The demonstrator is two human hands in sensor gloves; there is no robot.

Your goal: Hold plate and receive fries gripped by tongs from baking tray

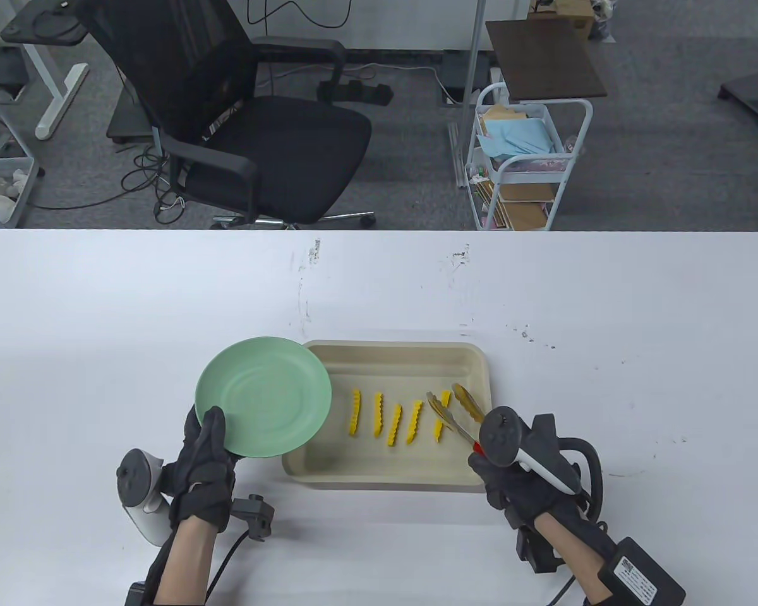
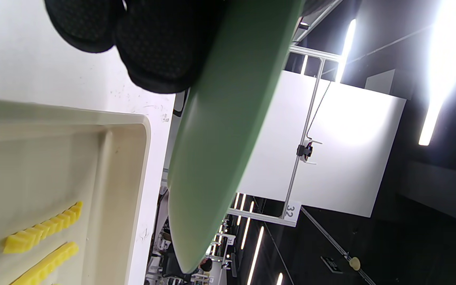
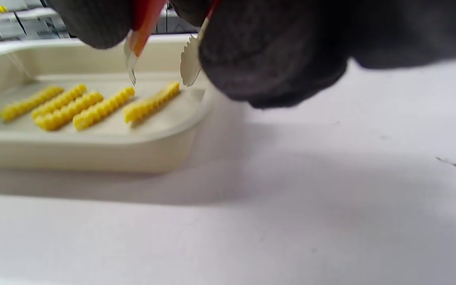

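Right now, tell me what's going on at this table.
A person in sensor gloves is serving crinkle-cut fries. The left hand grips the green plate by its near edge and holds it lifted over the left end of the beige baking tray; the plate has nothing on it. The right hand holds the tongs, their tips apart around the rightmost of five fries lying in a row in the tray. No fry has been lifted yet.
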